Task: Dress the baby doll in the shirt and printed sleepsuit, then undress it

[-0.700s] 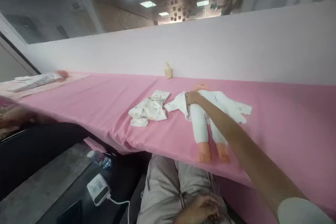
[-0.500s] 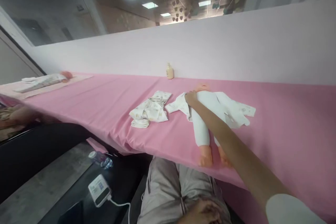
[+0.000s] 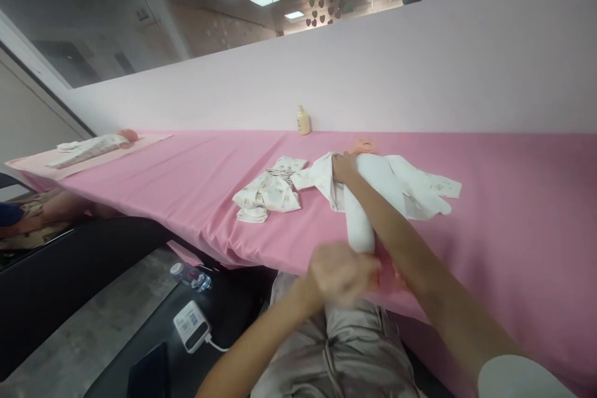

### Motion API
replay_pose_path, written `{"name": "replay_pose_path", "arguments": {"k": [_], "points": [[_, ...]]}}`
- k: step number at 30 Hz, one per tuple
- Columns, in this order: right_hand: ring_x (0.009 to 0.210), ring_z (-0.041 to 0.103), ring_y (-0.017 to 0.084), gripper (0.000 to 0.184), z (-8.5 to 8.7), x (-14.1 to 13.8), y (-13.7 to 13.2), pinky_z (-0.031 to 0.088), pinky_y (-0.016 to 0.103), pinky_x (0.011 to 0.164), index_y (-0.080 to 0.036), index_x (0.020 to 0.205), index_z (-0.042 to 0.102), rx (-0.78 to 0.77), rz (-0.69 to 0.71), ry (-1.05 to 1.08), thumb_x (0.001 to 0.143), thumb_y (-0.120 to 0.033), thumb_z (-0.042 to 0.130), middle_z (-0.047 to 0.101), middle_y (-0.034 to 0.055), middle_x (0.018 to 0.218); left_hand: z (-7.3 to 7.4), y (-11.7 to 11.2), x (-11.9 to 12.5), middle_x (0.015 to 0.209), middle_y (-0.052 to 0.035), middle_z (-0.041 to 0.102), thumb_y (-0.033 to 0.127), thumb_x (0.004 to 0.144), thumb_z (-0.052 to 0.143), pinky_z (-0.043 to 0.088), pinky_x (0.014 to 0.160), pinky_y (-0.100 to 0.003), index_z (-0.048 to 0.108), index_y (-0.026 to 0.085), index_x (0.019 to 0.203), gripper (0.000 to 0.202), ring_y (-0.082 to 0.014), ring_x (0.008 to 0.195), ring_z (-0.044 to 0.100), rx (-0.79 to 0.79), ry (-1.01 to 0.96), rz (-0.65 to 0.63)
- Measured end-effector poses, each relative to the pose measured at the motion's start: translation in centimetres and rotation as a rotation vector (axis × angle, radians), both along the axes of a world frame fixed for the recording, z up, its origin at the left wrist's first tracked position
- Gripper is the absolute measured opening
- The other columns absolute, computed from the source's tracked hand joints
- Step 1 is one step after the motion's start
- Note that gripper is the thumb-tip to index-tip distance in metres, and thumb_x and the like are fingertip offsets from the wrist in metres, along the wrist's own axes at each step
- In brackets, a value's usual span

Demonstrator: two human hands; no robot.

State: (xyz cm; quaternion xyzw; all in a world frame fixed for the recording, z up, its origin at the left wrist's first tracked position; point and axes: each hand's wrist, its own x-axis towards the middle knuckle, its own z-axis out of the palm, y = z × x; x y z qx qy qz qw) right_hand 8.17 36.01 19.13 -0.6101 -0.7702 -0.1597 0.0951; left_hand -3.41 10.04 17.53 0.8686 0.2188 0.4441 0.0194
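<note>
A baby doll point(image 3: 366, 145) in white clothing lies on its back on the pink-covered table, head toward the wall. Under it spreads a white printed baby shirt point(image 3: 323, 179), its sleeves out to both sides. My right hand point(image 3: 344, 168) is at the doll's shoulder, its fingers closed on the shirt's edge at the left and partly hidden by the cloth. My left hand point(image 3: 339, 273) is raised in front of the doll's lower legs, over the table's near edge. It is smeared by motion, so its fingers do not show clearly. My right forearm covers part of the doll's body.
Folded printed baby clothes point(image 3: 268, 191) lie left of the shirt. A pump bottle point(image 3: 303, 120) stands by the wall. Another doll point(image 3: 93, 148) lies at far left, near a person's arm point(image 3: 51, 211). Below are a water bottle point(image 3: 190, 277), a white device point(image 3: 191, 326) and a dark tablet-like object point(image 3: 148, 374).
My left hand has risen from my lap to the doll's legs. My right hand stays at the shirt by the shoulder. The view has shifted slightly.
</note>
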Motion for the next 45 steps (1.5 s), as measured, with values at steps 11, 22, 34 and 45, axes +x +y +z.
{"name": "replay_pose_path", "arguments": {"k": [11,22,34,45], "points": [[0.095,0.056,0.023,0.024,0.6,0.4,0.7,0.041,0.032,0.081,-0.011,0.098,0.059,0.023,0.095,0.038,0.08,-0.005,0.044,0.063,0.0149,0.104,-0.7,20.2,3.3,0.12,-0.0103,0.054,0.022,0.083,0.045,0.036,0.1,-0.037,0.049,0.016,0.117,0.034,-0.0209,0.115,0.046,-0.198,-0.423,0.586],[0.1,0.053,0.025,0.032,0.6,0.4,-0.4,0.038,0.036,0.084,-0.01,0.107,0.052,0.06,0.254,-0.033,0.076,-0.005,0.047,0.061,0.0149,0.107,-2.9,21.5,1.5,0.138,-0.0076,0.042,0.015,0.08,0.037,0.021,0.105,-0.057,0.037,0.021,0.131,0.051,-0.0269,0.132,0.027,-0.394,-0.029,0.9],[0.102,0.049,0.028,0.041,0.4,0.6,-0.6,0.035,0.038,0.085,-0.014,0.113,0.049,0.094,0.237,-0.061,0.072,-0.02,0.057,0.057,0.015,0.112,-2.7,20.0,0.3,0.14,-0.0108,0.039,0.04,0.084,0.046,0.022,0.106,-0.053,0.041,0.022,0.132,0.052,-0.0287,0.131,0.029,-0.33,-0.03,0.948],[0.097,0.051,0.029,0.033,0.0,-0.7,-0.6,0.034,0.039,0.085,-0.005,0.107,0.053,0.103,0.185,-0.083,0.078,-0.022,0.052,0.059,0.0198,0.106,-2.7,20.7,1.0,0.123,-0.0152,0.052,0.045,0.089,0.038,0.024,0.102,-0.057,0.044,0.015,0.118,0.041,-0.0259,0.119,0.043,-0.447,-0.086,0.985]]}}
